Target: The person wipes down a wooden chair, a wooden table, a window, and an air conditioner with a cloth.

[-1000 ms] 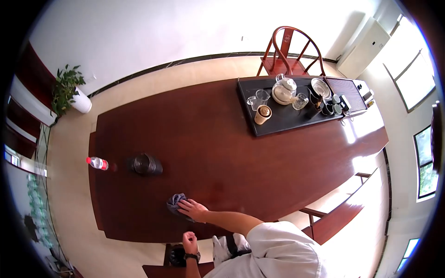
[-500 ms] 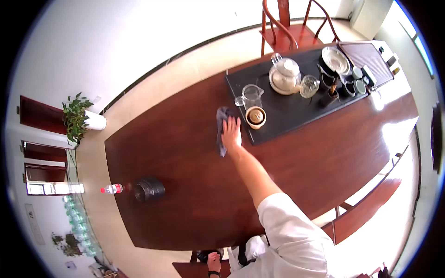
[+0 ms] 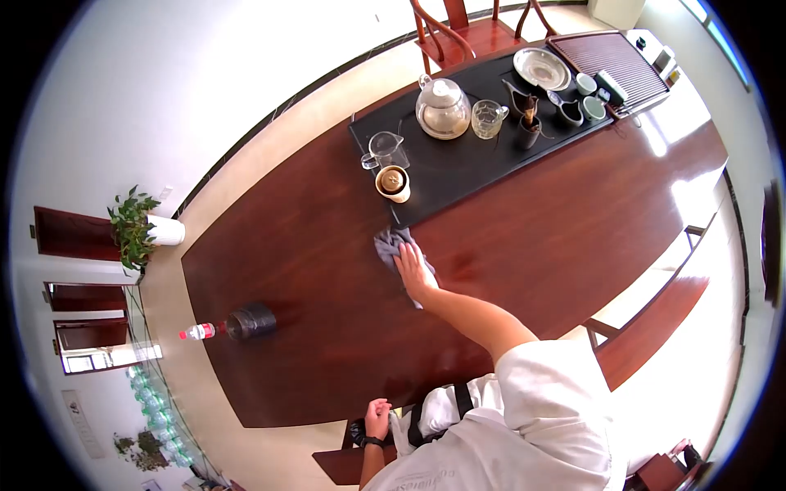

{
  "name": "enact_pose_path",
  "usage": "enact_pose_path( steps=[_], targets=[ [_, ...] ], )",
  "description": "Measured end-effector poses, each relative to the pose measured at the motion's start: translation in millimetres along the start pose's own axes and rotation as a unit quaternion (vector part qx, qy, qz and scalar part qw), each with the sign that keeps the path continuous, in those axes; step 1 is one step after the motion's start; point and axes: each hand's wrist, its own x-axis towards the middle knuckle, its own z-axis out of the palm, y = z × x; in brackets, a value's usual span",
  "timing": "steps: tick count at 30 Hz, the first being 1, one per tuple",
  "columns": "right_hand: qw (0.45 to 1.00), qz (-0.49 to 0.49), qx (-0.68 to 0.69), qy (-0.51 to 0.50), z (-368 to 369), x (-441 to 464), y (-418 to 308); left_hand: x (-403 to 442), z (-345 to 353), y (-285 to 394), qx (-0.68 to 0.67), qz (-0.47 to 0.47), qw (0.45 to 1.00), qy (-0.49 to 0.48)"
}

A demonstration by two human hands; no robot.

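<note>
We see the long, dark red-brown polished wooden table (image 3: 327, 344) filling most of the view. Beyond its upper edge we find a reddish wooden armchair (image 3: 483, 41), partly cut off by the frame. A black, rectangular, flat tray (image 3: 467, 172) occupies the table's upper right portion. Just beside the tray's nearest left corner we note the crumpled grey-blue fabric cloth (image 3: 390, 244), spread loosely on the tabletop; we cannot tell whether cloth and tray touch. A black, roughly cylindrical container (image 3: 252, 320) stands well apart, toward the table's left end. On the tray we observe a rounded clear-glass teapot (image 3: 443, 114). The right hand (image 3: 416, 268) lies over the cloth with its fingers extended, palm down. The left hand (image 3: 377, 419), wearing a dark band at the wrist, is near the table's lower edge; its fingers appear bent, though we cannot tell how far they are closed. A clear plastic bottle with red cap and label (image 3: 201, 331) is near the container. Smallest, we mark a tan, round, lidded cup (image 3: 393, 182) at the tray's left end.
</note>
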Motion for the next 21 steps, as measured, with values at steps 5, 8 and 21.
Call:
enact_pose_path(
  steps=[5,8,21],
  targets=[
    [0.999,0.012,0.039,0.018,11,-63,-29,-13,7,-36,0.012,0.028,1.000,-0.005],
    [0.994,0.036,0.103,0.004,6,-78,-59,-10,14,-108,-0.015,0.008,1.000,-0.005],
    [0.961,-0.200,0.166,0.098,-48,-132,-251,-26,3,-139,-0.041,0.075,0.989,0.124]
  ],
)
